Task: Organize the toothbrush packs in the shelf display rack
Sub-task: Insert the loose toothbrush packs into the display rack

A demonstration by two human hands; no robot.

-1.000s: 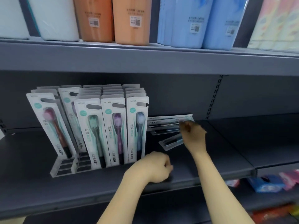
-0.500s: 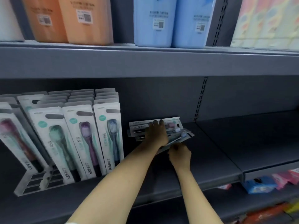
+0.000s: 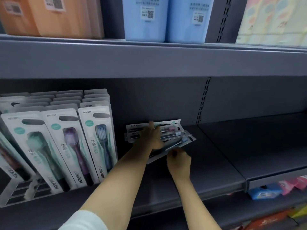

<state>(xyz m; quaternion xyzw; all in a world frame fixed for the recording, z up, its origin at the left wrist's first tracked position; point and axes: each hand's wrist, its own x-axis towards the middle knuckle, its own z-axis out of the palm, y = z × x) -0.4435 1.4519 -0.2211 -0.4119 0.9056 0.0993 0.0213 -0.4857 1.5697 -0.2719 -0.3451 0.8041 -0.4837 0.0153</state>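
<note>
A loose pile of toothbrush packs (image 3: 172, 130) lies flat on the grey shelf (image 3: 216, 155), right of the clear display rack (image 3: 20, 191). The rack holds several upright packs in rows; the front ones show green (image 3: 35, 143), purple (image 3: 73, 141) and blue (image 3: 101, 135) brushes. My left hand (image 3: 152, 136) rests flat on top of the pile, fingers spread. My right hand (image 3: 178, 161) pinches the near edge of the lowest pack (image 3: 186, 141), which sticks out at an angle toward me.
The upper shelf (image 3: 149, 58) overhangs close above, carrying orange (image 3: 49, 15) and blue (image 3: 162, 17) packages. Shelf surface lies bare to the right of the pile. Below right, a lower shelf holds blue (image 3: 264, 193) and pink (image 3: 294, 183) items.
My left hand rose from the shelf's front edge onto the pile. My right hand dropped from the pile's top to the lowest pack's near edge. The view shifted right.
</note>
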